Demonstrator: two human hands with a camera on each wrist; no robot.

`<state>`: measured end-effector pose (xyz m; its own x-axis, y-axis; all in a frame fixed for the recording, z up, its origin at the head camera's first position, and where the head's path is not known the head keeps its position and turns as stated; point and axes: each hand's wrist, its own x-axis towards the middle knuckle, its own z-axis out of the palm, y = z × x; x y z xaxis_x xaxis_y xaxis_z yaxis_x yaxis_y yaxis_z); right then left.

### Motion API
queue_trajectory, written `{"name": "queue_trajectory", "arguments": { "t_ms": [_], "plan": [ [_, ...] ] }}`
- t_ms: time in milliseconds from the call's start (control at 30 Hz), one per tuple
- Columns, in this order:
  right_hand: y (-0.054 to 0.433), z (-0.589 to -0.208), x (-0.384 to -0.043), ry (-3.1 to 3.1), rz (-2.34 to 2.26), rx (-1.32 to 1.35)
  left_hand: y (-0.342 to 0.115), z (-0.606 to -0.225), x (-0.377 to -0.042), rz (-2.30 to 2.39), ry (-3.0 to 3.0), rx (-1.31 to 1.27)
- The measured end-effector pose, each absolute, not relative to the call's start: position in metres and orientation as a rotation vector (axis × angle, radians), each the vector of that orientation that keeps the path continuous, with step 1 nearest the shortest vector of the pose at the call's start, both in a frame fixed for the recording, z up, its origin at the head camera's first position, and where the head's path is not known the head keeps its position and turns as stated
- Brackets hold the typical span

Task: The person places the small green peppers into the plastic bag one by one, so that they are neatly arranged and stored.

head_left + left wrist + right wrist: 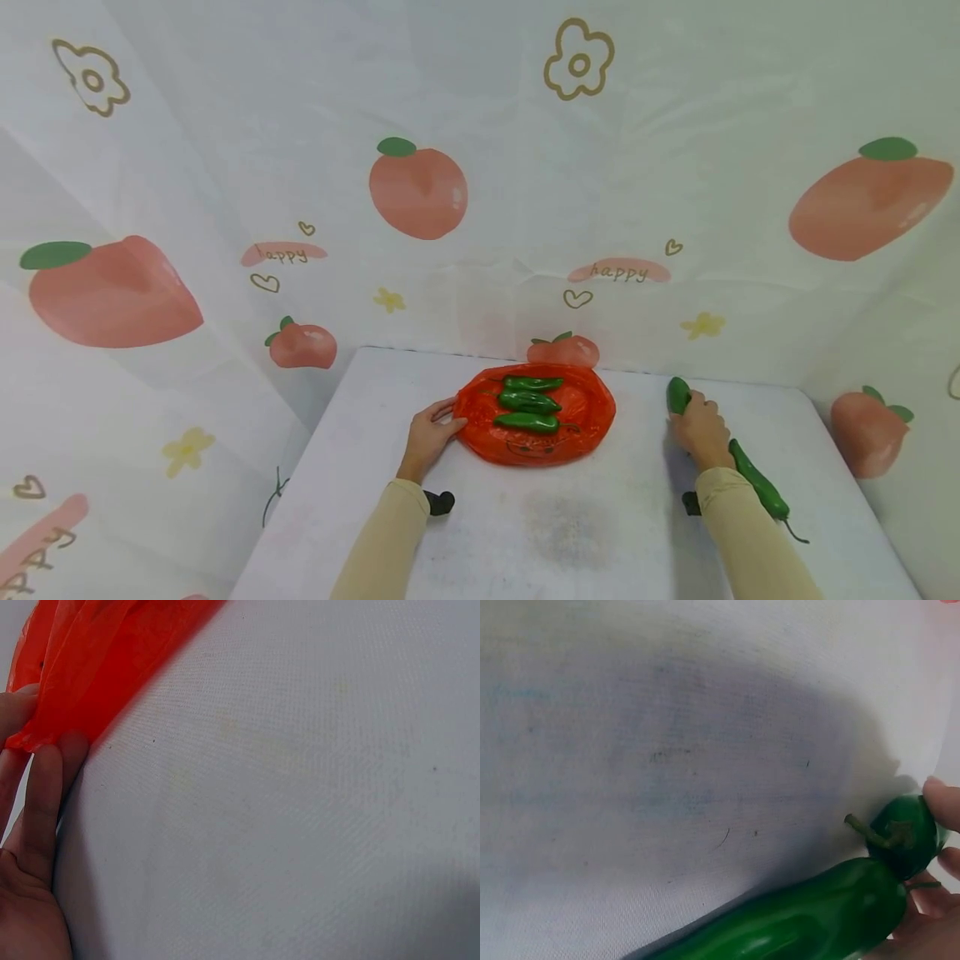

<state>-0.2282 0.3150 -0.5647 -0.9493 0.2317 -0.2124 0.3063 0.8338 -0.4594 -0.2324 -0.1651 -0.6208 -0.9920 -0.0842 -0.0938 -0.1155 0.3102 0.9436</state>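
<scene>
A red plastic bag (585, 446) lies spread on the white table, with several green peppers (531, 402) side by side on it. At its left edge my left hand (431, 433) pinches the plastic between thumb and fingers; the left wrist view shows the gathered red edge (82, 697) in the fingertips. Over on the right, my right hand (701, 429) grips a green pepper (678, 395), whose stem end (904, 832) faces the right wrist camera. A larger glossy pepper (802, 915) lies close against that hand's fingers; I cannot tell whether it is held too.
Beside the right forearm another long green pepper (759, 479) rests on the table (570, 550), its thin stem towards me. Behind the table hangs a white curtain (495, 100) printed with peaches and flowers. A thin dark stem (276, 493) shows near the left table edge.
</scene>
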Motion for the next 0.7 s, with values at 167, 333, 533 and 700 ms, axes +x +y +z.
{"name": "queue_trajectory", "arguments": {
  "t_ms": [167, 333, 533, 700],
  "plan": [
    [0.318, -0.567, -0.227, 2.943, -0.805, 0.414, -0.164, -0.623, -0.234, 1.815, 2.517, -0.205],
    [0.316, -0.562, -0.226, 3.03, -0.838, 0.395, -0.165, -0.623, -0.233, 1.84, 2.494, -0.212],
    [0.309, -0.552, -0.227, 3.146, -0.904, 0.361, -0.165, -0.623, -0.232, 1.834, 2.487, -0.209],
    [0.307, -0.547, -0.228, 3.239, -0.966, 0.285, -0.164, -0.621, -0.232, 1.844, 2.479, -0.208]
  ]
}}
